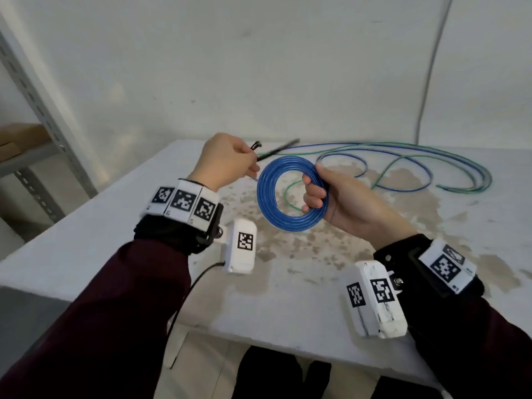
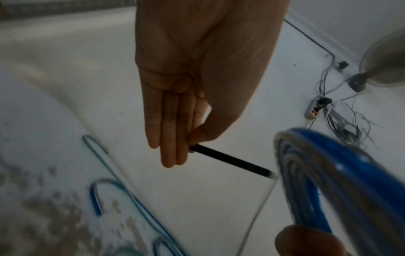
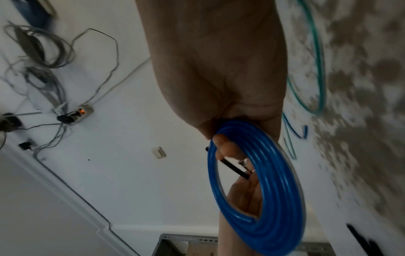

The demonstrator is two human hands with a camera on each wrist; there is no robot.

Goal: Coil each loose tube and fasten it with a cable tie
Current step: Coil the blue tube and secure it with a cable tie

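The right hand (image 1: 342, 197) holds a coiled blue tube (image 1: 290, 194) upright above the worktop (image 1: 288, 283), its fingers (image 1: 312, 194) curled through the ring and the thumb pressing on the outer side. The left hand (image 1: 227, 161) is just beside the coil on its left, pinching a black cable tie (image 2: 230, 160) between thumb and forefinger; the other fingers (image 2: 168, 131) lie straight together. In the left wrist view the tie's free end points at the coil's rim and stops just short of it. In the right wrist view the tie is seen through the ring's opening.

Behind the hands, loose blue and green tubes (image 1: 417, 159) sprawl in long loops over the far side of the worktop, reaching towards its right edge; one green end curls under the held coil. The worktop's surface is white with brown worn patches. A grey cable (image 1: 431, 67) runs down the wall at the back right. A slotted metal shelf frame (image 1: 37, 110) stands at the left. The wrist views show the floor beyond the worktop, with a power strip (image 2: 314, 110) with a lit switch among tangled grey wires (image 2: 346, 128).
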